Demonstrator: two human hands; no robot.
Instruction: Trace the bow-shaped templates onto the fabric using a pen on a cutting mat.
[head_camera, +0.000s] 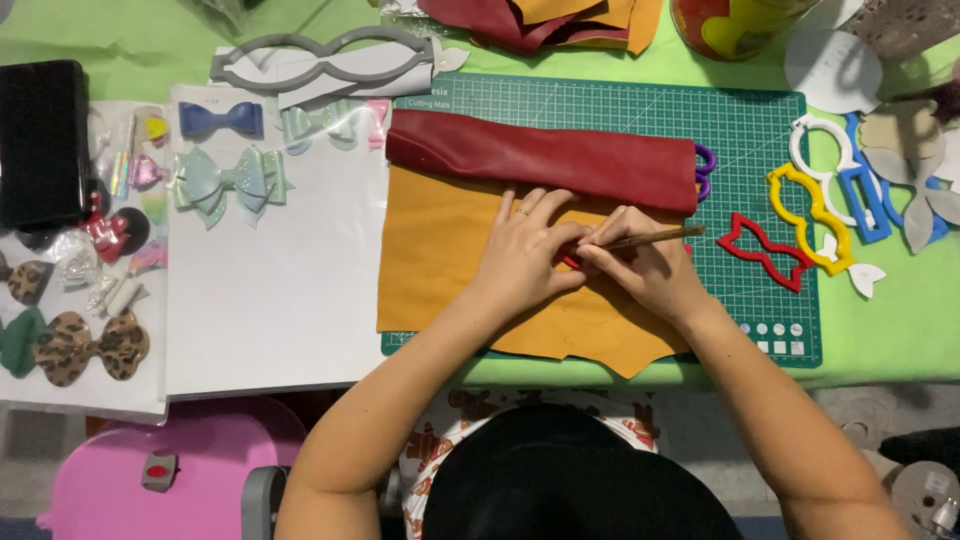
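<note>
Mustard-yellow faux-leather sheet (440, 260) lies flat on a green gridded cutting mat (640, 130), its long axis running left to right across the mat, its upper edge tucked against a rolled dark-red piece of material (540, 158) that lies along the same line. At the sheet's centre the left hand (525, 250) presses down with fingers spread and flat, pinning a small red template (570, 260) — mostly hidden under the fingers — to the yellow surface. The right hand (650, 270) is closed in a writing grip on a thin wooden pencil (655, 237), whose shaft lies nearly level, its free end pointing right toward the mat's edge and its tip at the template beside the left fingertips. Just right of the hands, a red bow-shaped outline template (762, 250) rests on the mat, with a yellow bow-shaped template (808, 215) near it and white and blue ones further right. Left of the mat, a white sheet (270, 300) carries finished bows — a navy-blue bow (220, 119) and a pale glittery mint bow (230, 180).
</note>
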